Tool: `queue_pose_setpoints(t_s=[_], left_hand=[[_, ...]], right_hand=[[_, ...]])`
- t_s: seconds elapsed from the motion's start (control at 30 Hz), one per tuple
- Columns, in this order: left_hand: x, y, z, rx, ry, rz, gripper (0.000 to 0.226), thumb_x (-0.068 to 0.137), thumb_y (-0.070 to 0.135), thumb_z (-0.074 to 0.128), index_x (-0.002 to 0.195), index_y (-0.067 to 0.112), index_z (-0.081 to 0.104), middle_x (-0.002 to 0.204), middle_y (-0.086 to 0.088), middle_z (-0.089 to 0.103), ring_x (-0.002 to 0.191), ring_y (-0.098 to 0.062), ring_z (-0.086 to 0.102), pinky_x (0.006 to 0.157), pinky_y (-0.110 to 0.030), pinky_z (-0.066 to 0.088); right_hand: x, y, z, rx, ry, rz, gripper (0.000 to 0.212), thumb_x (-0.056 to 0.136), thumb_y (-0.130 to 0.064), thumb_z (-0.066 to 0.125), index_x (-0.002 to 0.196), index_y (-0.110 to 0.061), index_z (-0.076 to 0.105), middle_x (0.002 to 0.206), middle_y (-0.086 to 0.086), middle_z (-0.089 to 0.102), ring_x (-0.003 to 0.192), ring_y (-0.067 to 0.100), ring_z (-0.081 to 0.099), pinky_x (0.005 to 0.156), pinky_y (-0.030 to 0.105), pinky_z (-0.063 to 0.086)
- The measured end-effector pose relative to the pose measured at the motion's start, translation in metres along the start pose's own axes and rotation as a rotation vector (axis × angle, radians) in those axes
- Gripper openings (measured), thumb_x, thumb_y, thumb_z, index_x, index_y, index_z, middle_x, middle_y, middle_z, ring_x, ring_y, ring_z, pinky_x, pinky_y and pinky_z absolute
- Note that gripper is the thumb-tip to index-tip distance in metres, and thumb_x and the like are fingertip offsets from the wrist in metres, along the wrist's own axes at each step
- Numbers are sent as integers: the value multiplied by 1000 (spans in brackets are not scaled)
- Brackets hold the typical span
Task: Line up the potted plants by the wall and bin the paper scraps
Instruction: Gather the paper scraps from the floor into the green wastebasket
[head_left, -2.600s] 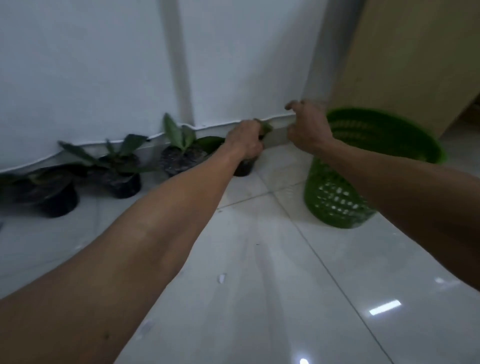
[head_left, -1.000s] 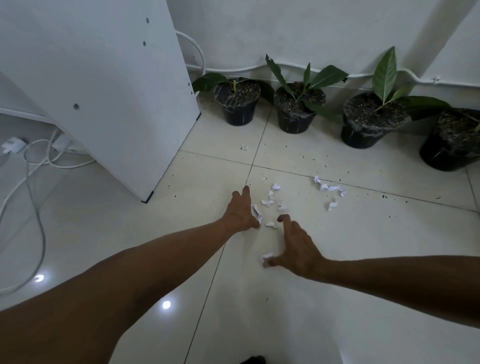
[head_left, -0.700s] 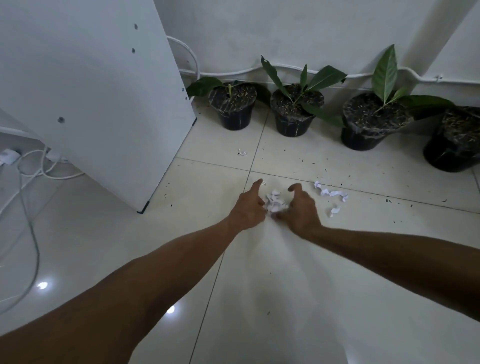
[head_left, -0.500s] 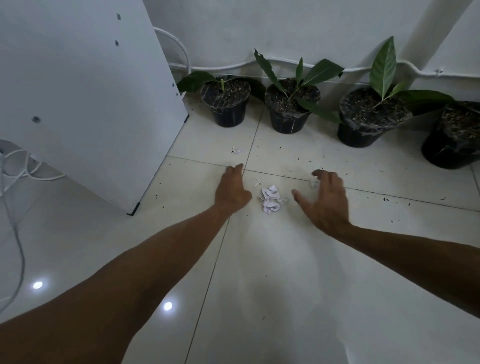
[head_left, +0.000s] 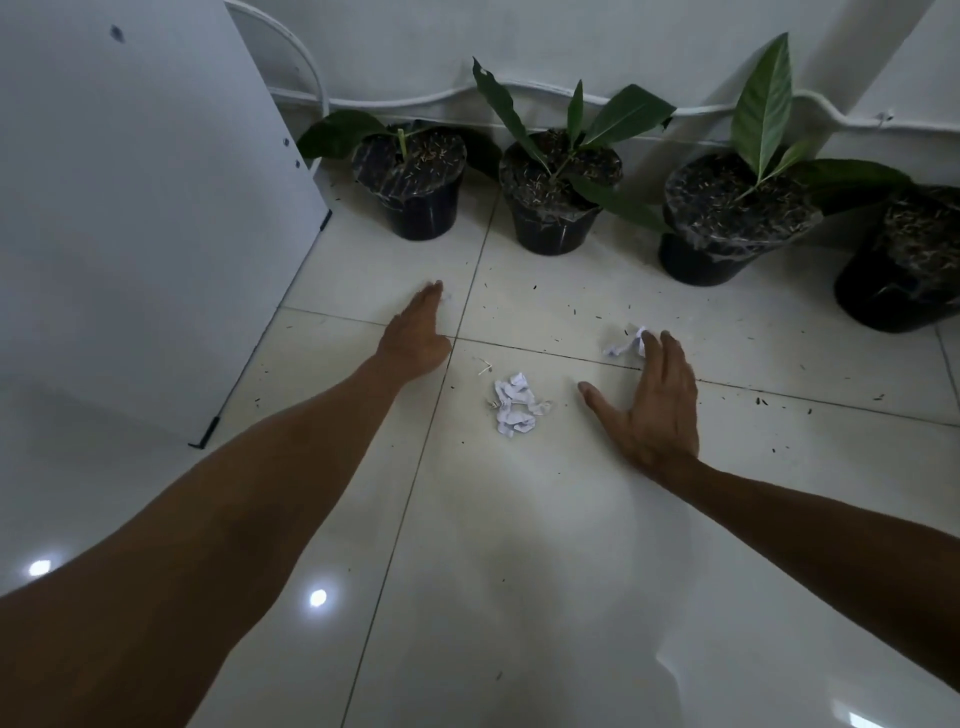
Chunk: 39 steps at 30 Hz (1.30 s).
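**A:** Why are both hands flat and spread out like that, with nothing in them?

**B:** My guess is they're working as rakes. The main pile of paper scraps (head_left: 516, 404) sits on the floor tiles (head_left: 519, 545) between the two hands, and each palm is out at the edge of the litter. The left hand (head_left: 418, 332) is at about ten o'clock from the pile, fingers straight and together, pointing toward the wall; a tiny white fleck shows right at its fingertips (head_left: 435, 289). It holds nothing.

**A:** And the right?

**B:** The right hand (head_left: 652, 402) is at three o'clock from the pile, palm down, fingers loosely splayed, thumb stuck out toward the pile. It's empty too. Its fingertips (head_left: 655, 340) are just beside a smaller stray scrap (head_left: 623, 345) lying at one o'clock from the heap (whether they actually touch it, I can't tell).

**A:** So the next move would be?

**B:** Probably drawing that stray in toward the heap, then scooping everything up. No bin is in view, so it will need carrying somewhere.

**A:** And the plants?

**B:** Four black pots stand in a row along the wall (head_left: 623, 36) at twelve o'clock: the left pot (head_left: 415, 202), the second pot (head_left: 553, 218), the third pot (head_left: 722, 239) and a fourth pot (head_left: 898, 280) cut off at the frame edge. That half looks done, I'd say. Both forearms are stretched well forward, low over the floor, beside the white cabinet panel (head_left: 130, 208).
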<state>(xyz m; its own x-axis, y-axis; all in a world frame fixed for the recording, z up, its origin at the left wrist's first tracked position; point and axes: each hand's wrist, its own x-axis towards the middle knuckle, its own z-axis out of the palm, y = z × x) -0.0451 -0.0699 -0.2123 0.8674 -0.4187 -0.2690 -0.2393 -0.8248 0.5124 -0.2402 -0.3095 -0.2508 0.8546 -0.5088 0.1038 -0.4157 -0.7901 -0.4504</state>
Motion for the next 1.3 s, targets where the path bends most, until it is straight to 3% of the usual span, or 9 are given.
queue_pose_setpoints(t_s=[0.17,0.37,0.47,0.57,0.63,0.77,0.93,1.13,1.3], left_hand=[[-24,11,35,160,83,297,69,83,-1,47,150,11,39,162,-2,29,151,-14,24,122,-39,20],[-55,23,55,185,5,650,62,79,12,52,141,5,52,148,-11,51,139,-24,47,112,-41,39],[-67,26,52,117,47,639,56,82,21,43,133,5,58,133,-11,62,122,-28,59,98,-42,49],[-75,18,45,131,164,592,46,83,21,46,126,9,58,123,-5,61,107,-24,60,81,-41,55],[-79,14,41,129,153,531,53,83,37,59,131,15,51,126,1,55,105,-18,60,75,-40,58],[-78,12,37,237,-64,371,124,57,80,67,154,24,13,148,3,32,126,-17,49,90,-36,51],[-65,22,36,201,-199,310,154,43,70,85,157,22,-7,159,-9,12,145,-30,30,108,-40,42],[-47,34,33,193,-260,269,150,40,55,94,158,25,6,142,-6,27,130,-24,43,105,-36,47],[-43,38,30,176,-269,324,113,43,48,95,142,26,46,123,-3,39,105,-17,52,89,-27,48]], right_hand=[[11,-6,9,-31,-137,-271,101,80,-81,48,155,-16,25,161,10,33,150,27,29,124,46,25],[-8,-34,13,112,-321,-515,115,77,-85,48,154,-1,29,160,17,34,148,21,33,124,39,24],[-21,-59,17,342,-344,-325,135,70,-94,33,147,17,28,154,28,33,140,-4,39,121,33,23],[-6,-58,3,161,-199,-473,99,82,-80,44,151,-9,36,146,11,51,127,20,52,108,36,43],[13,-54,-9,105,-141,-421,91,83,-80,42,149,-18,34,143,9,49,121,24,53,96,41,52],[46,-53,-23,-82,-450,-324,113,64,-95,41,153,-28,24,152,5,37,130,28,49,97,44,50],[44,-51,-33,-222,-638,-514,121,48,-102,48,145,-30,42,140,-8,42,117,19,54,88,31,45],[32,-21,-47,-199,-665,-442,142,31,-93,70,151,-36,20,112,-15,43,101,12,56,79,24,41],[19,-20,-37,-29,-674,-309,149,37,-67,90,158,-28,11,110,-9,49,91,11,48,73,18,36]])
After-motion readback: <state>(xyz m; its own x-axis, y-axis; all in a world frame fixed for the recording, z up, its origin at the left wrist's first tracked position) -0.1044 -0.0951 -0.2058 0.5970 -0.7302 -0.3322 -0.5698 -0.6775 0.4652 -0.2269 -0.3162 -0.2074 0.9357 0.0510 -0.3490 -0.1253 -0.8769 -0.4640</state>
